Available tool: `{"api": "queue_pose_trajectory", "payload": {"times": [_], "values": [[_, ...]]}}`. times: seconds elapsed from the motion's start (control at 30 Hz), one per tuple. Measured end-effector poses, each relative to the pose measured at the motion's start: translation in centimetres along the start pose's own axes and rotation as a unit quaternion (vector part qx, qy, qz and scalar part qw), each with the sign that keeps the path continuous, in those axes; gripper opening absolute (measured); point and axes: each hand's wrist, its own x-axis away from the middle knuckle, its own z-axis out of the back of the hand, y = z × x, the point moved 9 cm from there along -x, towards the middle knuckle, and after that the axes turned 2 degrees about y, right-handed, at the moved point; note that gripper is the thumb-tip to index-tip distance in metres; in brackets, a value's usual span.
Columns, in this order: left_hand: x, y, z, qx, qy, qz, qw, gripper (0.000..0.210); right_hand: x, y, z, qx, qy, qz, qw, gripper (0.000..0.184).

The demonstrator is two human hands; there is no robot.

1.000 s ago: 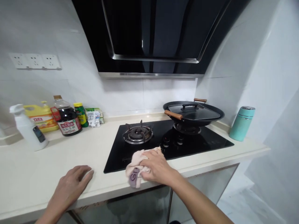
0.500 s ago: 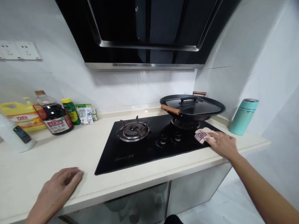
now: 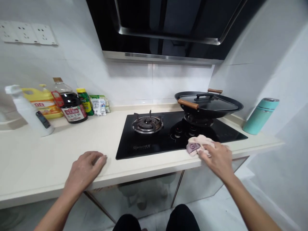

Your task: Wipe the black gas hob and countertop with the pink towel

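Observation:
My right hand (image 3: 218, 157) grips a pale pink cloth (image 3: 199, 146) with a purple lettered patch, pressed on the front edge of the black gas stove (image 3: 161, 146), below its two knobs. My left hand (image 3: 85, 168) rests on the cream countertop (image 3: 60, 160), left of the stove's front corner. It holds nothing; its fingers are loosely bent, with a gap between thumb and forefinger. A lidded black wok (image 3: 204, 107) with wooden handles sits on the right burner. The left burner (image 3: 147, 124) has no pot on it.
A teal flask (image 3: 261, 116) stands right of the stove. Along the left are a white spray bottle (image 3: 31, 112), a yellow jug (image 3: 43, 102), a dark sauce bottle (image 3: 72, 104), a green yellow-capped container (image 3: 85, 102) and packets (image 3: 99, 106). The black range hood (image 3: 166, 29) hangs above.
My right hand has drawn the cloth leftward and toward me, from the stove's right side to its front edge. My left hand stays on the countertop. The camera view has shifted.

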Motion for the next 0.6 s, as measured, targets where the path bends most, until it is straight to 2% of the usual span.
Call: {"api": "queue_pose_trajectory", "payload": {"times": [0.13,0.2,0.27,0.33,0.4,0.47,0.53,0.6], "values": [[0.4,0.2,0.4,0.031,0.007,0.009,0.999,0.052,3.1,-13.4,0.6,-0.127,-0.035,0.075,0.988,0.032],[0.5,0.0,0.5,0.045,0.007,0.018,0.999,0.054,4.7,-20.3,0.9,-0.197,-0.04,0.133,0.971,0.032],[0.6,-0.4,0.5,0.062,0.008,0.035,0.997,0.055,6.5,-26.7,1.2,-0.251,-0.036,0.201,0.946,0.041],[0.6,-0.8,0.6,0.08,0.011,0.057,0.995,0.056,8.4,-31.9,1.4,-0.275,-0.029,0.26,0.925,0.04],[0.6,-1.1,0.7,0.094,0.013,0.07,0.993,0.055,10.1,-35.5,1.3,-0.273,-0.028,0.31,0.91,0.031],[0.6,-1.0,0.7,0.095,0.015,0.064,0.993,0.053,11.4,-37.3,1.4,-0.267,-0.017,0.344,0.9,0.03],[0.6,-0.6,0.8,0.079,0.017,0.048,0.996,0.051,11.8,-37.7,1.8,-0.265,-0.001,0.356,0.896,0.036],[0.6,-0.2,0.7,0.058,0.017,0.036,0.997,0.05,11.4,-37.3,2.1,-0.256,0.009,0.351,0.901,0.031]]}}
